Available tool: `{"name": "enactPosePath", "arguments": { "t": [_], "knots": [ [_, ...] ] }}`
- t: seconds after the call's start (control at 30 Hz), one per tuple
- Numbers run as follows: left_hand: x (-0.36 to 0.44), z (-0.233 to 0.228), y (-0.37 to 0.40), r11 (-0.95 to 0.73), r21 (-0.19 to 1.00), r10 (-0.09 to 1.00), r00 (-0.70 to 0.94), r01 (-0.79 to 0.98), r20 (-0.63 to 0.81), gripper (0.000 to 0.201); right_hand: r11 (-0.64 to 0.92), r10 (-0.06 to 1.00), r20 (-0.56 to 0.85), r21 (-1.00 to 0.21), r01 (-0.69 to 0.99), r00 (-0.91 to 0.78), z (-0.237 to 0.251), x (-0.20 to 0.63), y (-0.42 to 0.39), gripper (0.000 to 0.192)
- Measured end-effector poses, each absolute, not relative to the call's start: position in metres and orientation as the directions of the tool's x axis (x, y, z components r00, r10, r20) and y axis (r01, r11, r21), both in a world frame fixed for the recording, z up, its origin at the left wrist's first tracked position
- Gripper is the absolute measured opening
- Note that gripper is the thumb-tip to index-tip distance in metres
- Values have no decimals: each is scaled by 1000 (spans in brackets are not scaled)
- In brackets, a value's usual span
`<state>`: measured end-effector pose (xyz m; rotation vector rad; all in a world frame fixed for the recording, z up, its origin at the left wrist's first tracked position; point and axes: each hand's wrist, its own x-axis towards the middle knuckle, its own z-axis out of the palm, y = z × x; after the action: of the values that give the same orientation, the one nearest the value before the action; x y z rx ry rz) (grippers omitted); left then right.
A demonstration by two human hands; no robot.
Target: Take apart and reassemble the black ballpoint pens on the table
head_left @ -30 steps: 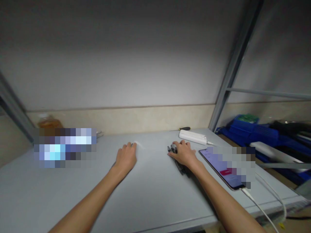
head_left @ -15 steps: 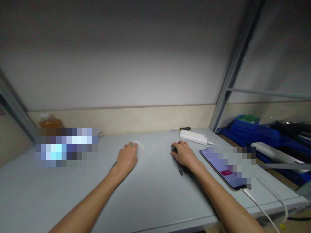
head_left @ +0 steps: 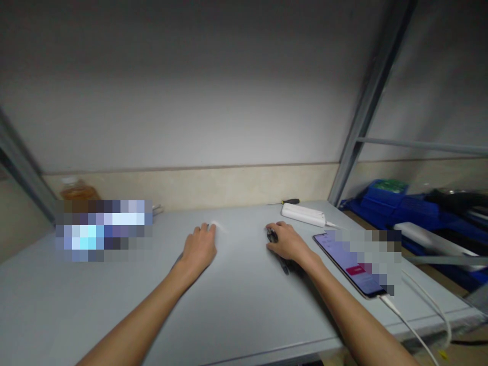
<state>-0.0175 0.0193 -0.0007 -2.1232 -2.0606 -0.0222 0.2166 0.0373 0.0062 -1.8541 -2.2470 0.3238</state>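
Curling over a small black tool (head_left: 275,243) right of the frame's centre, the right hand (head_left: 287,243) has its fingers (head_left: 271,239) bent down around the dark body, though how firmly they close on it cannot be told; a thin dark end (head_left: 284,266) pokes out beneath the wrist, lying on the pale grey worktop (head_left: 236,300). The left hand (head_left: 200,248), just left of centre, rests palm down with fingers (head_left: 206,230) together and nothing under them except bare surface. To lift the tool cleanly, the thumb and fingertips would best pinch both sides of the body rather than press on top, since it sits flat and could skid. Care is needed on the right: a smartphone with a lit purple screen (head_left: 348,264) lies near the wrist, its white cable (head_left: 409,325) trailing to the lower right edge. Beyond the knuckles, toward the wall, sit a white oblong power bank (head_left: 303,214) and a thin screwdriver with a black and yellow handle (head_left: 288,202). Blue plastic bins (head_left: 396,206) fill the far right.
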Motion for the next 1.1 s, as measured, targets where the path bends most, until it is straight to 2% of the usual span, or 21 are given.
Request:
{"name": "enactPosePath", "arguments": {
  "t": [0.43, 0.63, 0.77, 0.93, 1.0, 1.1],
  "knots": [
    [-18, -3, 20, -32, -117, 987, 50, 993, 150, 39, 205, 978, 30, -269, 941, -204, 4, 217, 38, 48],
    [-18, -5, 21, -66, -79, 985, 77, 995, 153, 40, 161, 986, 15, -276, 947, -164, 6, 216, 37, 41],
    [-15, -6, 22, -245, 38, 951, 232, 969, 203, 33, 173, 985, 63, -323, 930, -161, 7, 214, 38, 44],
    [-3, -5, 14, -606, 252, 783, 508, 755, 359, 23, 429, 902, 260, -458, 779, -344, 10, 208, 36, 32],
    [3, -4, 10, -666, 287, 737, 546, 689, 399, 22, 497, 865, 253, -548, 673, -434, 10, 205, 35, 29],
    [9, -4, 4, -723, 281, 682, 587, 631, 437, 21, 474, 835, 152, -686, 552, -528, 9, 203, 35, 30]
  ]
}}
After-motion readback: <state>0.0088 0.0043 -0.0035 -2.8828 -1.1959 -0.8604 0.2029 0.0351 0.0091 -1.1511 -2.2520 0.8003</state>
